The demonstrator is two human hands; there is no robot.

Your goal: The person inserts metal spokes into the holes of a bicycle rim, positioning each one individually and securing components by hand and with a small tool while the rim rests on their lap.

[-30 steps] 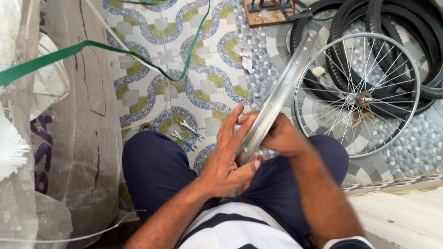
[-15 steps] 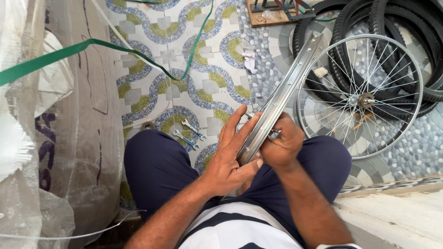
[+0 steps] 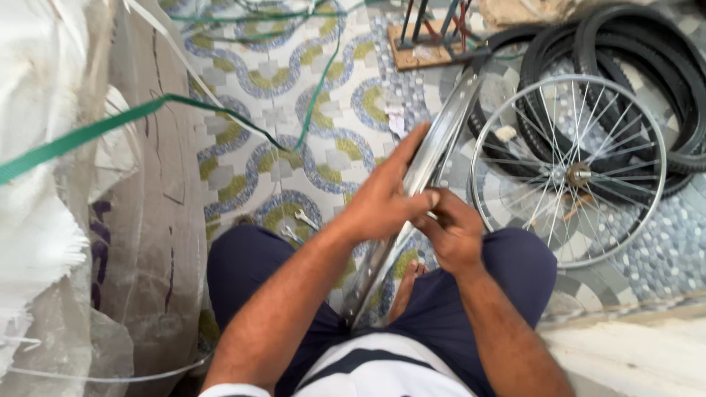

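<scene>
Seen edge-on, a bare bicycle rim (image 3: 441, 140), so only a narrow shiny strip shows; lower end lost between the dark blue trouser legs (image 3: 250, 272), far end blurring into the black tyres (image 3: 632, 66) near the wooden stand (image 3: 423, 48). Long axis slanting from lower left, by the lap, to upper right, away from the body. Left hand (image 3: 382, 198) laid flat along the rim's left side, fingers stretched out, thumb hooked over the edge, gripping it. Right hand (image 3: 456, 231) curled tight at the rim's right side; whatever sits pinched in those fingertips too small and blurred to tell. Just right of the hands, flat on the patterned tile floor (image 3: 294, 110), a spoked wheel (image 3: 570, 173), partly overlapping the tyres. Two small spanners (image 3: 298, 224) by the left knee, half hidden. Plastic-wrapped bundle (image 3: 73, 206) with green strap (image 3: 110, 125), cut off at left.
</scene>
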